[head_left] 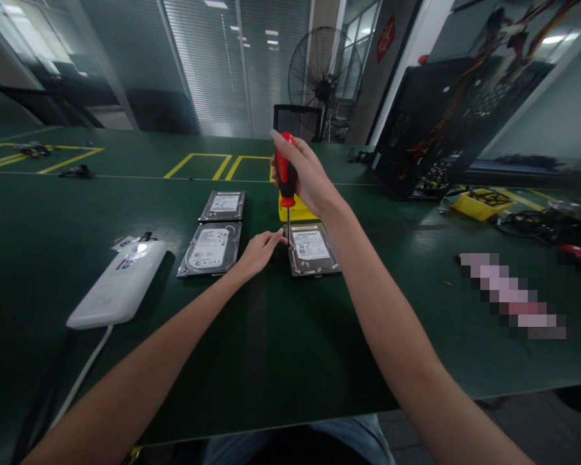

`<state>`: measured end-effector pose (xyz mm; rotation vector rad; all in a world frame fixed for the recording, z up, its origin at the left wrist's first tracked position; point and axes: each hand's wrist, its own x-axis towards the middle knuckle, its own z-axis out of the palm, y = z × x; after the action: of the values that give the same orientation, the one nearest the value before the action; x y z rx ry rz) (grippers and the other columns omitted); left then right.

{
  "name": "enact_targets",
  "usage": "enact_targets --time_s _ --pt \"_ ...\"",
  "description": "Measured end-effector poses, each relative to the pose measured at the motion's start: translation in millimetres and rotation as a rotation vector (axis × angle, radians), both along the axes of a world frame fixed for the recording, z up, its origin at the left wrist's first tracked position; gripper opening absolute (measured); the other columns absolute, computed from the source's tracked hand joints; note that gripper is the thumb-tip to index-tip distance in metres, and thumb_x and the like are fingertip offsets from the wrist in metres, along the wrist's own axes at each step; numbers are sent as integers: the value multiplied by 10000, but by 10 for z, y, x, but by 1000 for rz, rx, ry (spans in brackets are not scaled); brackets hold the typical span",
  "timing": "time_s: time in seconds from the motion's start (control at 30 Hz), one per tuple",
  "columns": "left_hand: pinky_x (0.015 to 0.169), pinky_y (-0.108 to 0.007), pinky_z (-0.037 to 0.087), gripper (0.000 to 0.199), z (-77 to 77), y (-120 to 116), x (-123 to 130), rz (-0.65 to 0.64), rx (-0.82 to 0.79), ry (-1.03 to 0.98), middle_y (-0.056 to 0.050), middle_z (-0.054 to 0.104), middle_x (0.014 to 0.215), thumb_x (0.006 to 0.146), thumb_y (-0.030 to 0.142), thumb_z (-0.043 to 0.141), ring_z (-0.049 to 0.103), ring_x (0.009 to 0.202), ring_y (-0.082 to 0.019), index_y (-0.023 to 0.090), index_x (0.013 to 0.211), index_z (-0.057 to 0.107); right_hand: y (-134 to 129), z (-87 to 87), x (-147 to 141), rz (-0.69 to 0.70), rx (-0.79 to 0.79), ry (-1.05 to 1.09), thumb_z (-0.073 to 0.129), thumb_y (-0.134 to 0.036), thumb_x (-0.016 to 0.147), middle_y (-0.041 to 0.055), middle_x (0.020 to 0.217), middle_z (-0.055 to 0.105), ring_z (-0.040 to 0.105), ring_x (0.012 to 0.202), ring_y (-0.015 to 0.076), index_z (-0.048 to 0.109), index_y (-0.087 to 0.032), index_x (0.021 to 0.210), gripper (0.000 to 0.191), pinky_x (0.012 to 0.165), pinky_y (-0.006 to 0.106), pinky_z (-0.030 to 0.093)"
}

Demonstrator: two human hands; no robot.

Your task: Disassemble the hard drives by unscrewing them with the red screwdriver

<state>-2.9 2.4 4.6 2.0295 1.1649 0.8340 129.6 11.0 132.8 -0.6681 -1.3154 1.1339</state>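
My right hand (304,169) is wrapped round the red and black handle of a screwdriver (286,184), held upright. Its tip points down at the left edge of a hard drive (310,248) lying flat with its label up. At that same edge, my left hand (263,252) has its fingers pressed together by the screwdriver's shaft; whatever is between them, if anything, is too small to make out. Two more hard drives lie to the left, the nearer one (212,248) just in front of the farther one (225,205). Behind the right drive is a yellow object (297,210), partly hidden.
On the green table (252,361), a white device (121,281) with a cable lies at left. An open computer case (426,129) stands at back right, near a yellow tray (481,203) and tangled cables. A blurred pinkish item (510,294) lies at right.
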Motion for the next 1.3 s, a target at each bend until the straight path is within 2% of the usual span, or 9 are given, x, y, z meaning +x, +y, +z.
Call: enact_targets --time_s 0.17,0.3,0.47,0.63,0.8,0.9,1.0,1.13,1.3 --pt "642 -276 356 495 6 -3 13 9 20 7 -42 618 786 936 456 322 540 744 -180 156 844 705 -46 -7 -23 -15 -8 -58 705 -560 640 -24 705 550 561 649 115 487 -232 990 527 549 234 453" --pt "638 -275 356 502 -2 4 12 12 26 8 -38 611 763 936 455 318 535 732 -177 159 840 711 -76 22 11 105 2 -31 676 -592 658 0 759 573 572 675 107 526 -210 854 455 599 241 479" --pt "636 -282 358 507 -11 8 4 10 39 -4 -38 611 753 933 467 325 534 710 -174 164 838 719 -96 36 35 320 -12 13 631 -621 698 -3 764 564 544 648 84 560 -180 848 471 616 237 475" --pt "628 -283 352 504 -11 11 6 12 34 -4 -37 598 720 927 471 333 529 703 -178 164 831 722 -93 26 61 352 41 -29 576 -657 726 -49 670 522 460 561 58 470 -203 878 491 524 217 387" --pt "626 -279 344 525 -28 23 6 17 34 -2 -31 585 699 917 504 326 518 694 -175 166 826 718 -209 80 87 466 47 -132 591 -645 720 -57 659 514 460 551 61 458 -218 880 475 547 224 398" --pt "626 -281 341 524 -33 24 3 12 34 -8 -26 567 689 917 497 327 513 689 -174 163 826 720 -269 108 66 422 18 -171 589 -686 681 -29 682 507 470 574 74 543 -203 835 509 554 225 436" --pt "628 -282 342 521 -31 22 3 9 32 -8 -25 552 687 921 487 325 514 693 -175 161 831 721 -255 101 42 323 31 -154 629 -637 685 -5 720 535 506 614 87 586 -194 785 456 579 227 472" --pt "631 -280 348 497 -21 14 8 17 26 9 -31 582 723 927 463 337 529 706 -174 158 834 717 -190 77 43 217 95 -102 701 -531 671 -5 723 562 545 618 80 557 -183 761 388 610 222 498" --pt "627 -281 351 510 -29 22 8 20 32 16 -38 604 757 930 484 327 540 723 -179 162 846 714 -175 76 40 190 125 -110 698 -515 681 -22 672 565 528 564 67 502 -190 755 387 551 203 471"
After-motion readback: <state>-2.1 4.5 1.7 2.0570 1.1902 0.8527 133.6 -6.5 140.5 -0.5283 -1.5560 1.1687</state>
